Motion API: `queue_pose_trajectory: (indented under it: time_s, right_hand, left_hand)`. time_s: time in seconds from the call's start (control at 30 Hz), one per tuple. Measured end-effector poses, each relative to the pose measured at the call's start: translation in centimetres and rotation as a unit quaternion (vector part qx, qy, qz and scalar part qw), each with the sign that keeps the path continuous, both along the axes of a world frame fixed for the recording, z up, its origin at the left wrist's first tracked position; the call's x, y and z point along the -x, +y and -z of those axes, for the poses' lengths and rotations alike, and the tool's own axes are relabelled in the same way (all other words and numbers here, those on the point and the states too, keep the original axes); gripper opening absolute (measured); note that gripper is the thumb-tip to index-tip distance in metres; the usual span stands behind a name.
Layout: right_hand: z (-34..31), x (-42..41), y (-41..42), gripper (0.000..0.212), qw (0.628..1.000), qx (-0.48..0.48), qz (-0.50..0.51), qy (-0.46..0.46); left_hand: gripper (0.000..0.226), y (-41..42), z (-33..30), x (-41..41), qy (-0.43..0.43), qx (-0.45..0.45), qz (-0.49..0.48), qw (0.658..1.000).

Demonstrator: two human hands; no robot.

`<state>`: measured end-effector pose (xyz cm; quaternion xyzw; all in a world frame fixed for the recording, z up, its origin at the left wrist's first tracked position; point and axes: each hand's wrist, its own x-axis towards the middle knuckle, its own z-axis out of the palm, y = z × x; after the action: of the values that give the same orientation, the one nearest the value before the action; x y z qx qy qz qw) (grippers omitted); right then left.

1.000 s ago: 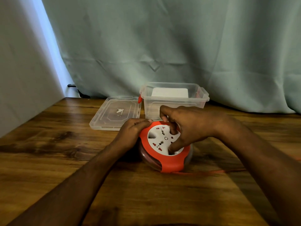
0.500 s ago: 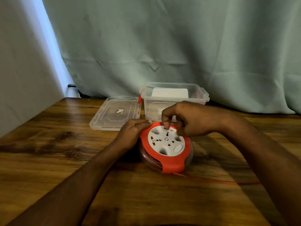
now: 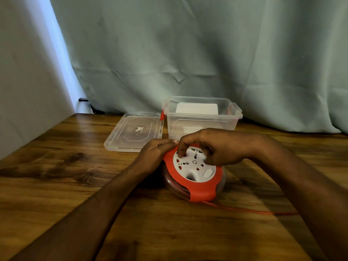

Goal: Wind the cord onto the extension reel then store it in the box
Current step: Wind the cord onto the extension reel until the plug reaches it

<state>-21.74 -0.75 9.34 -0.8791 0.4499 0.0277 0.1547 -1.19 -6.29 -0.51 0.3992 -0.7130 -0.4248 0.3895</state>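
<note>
- Reel (image 3: 194,176) sits mid-worktop, red rim, white socket face tilted up toward the camera.
- Left hand (image 3: 153,155) cups the reel's left rim, fingers curled over the edge.
- Right hand (image 3: 216,146) is over the face, a fingertip hooked into a recess, the rest curled.
- Red cord (image 3: 250,210) trails from the reel's near side toward the right edge.
- Clear box (image 3: 202,117) stands open just behind the reel, by the curtain (image 3: 188,53).
- Lid (image 3: 134,131) lies flat left of the box.
- Bare wood of the worktop (image 3: 66,176) runs to the left and near edges.
</note>
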Motion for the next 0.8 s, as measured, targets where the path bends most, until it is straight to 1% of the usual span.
queue_pose_trajectory:
  time_s: [0.1,0.17,0.2,0.3,0.43,0.53,0.63,0.7,0.8]
  right_hand:
    - [0.3,0.1,-0.3,0.065,1.000,0.013,0.011,-0.010]
    - [0.6,0.2,-0.7,0.070,0.999,0.021,0.026,-0.017]
    - [0.7,0.2,-0.8,0.073,0.999,0.025,0.031,-0.019]
    - [0.9,0.6,-1.0,0.084,0.998,0.008,0.041,-0.048]
    - [1.1,0.6,-1.2,0.089,0.998,0.000,0.041,-0.056]
    - [0.9,0.6,-1.1,0.091,0.998,0.017,0.047,-0.046]
    - [0.9,0.5,-0.9,0.087,0.997,0.050,0.055,-0.024]
    - [0.9,0.2,-0.6,0.078,0.996,0.069,0.060,-0.004]
    - [0.7,-0.3,-0.2,0.059,0.993,0.094,0.064,0.026]
  left_hand:
    - [0.032,-0.1,0.1,-0.1,-0.015,-0.008,0.005,1.000]
    - [0.026,-0.2,0.3,-0.1,-0.006,-0.026,0.014,1.000]
    - [0.028,-0.2,0.2,-0.1,-0.001,-0.040,0.019,0.999]
    - [0.043,-0.3,0.1,-0.1,-0.009,-0.075,0.030,0.997]
    - [0.048,0.1,0.1,0.2,-0.048,-0.049,0.008,0.998]
    - [0.045,0.5,0.0,0.4,-0.048,-0.029,-0.011,0.998]
    - [0.030,0.5,0.0,0.5,-0.039,-0.019,-0.028,0.999]
    - [0.030,0.4,0.1,0.5,-0.043,-0.016,-0.038,0.998]
    - [0.035,0.5,0.0,0.5,-0.049,-0.010,-0.032,0.998]
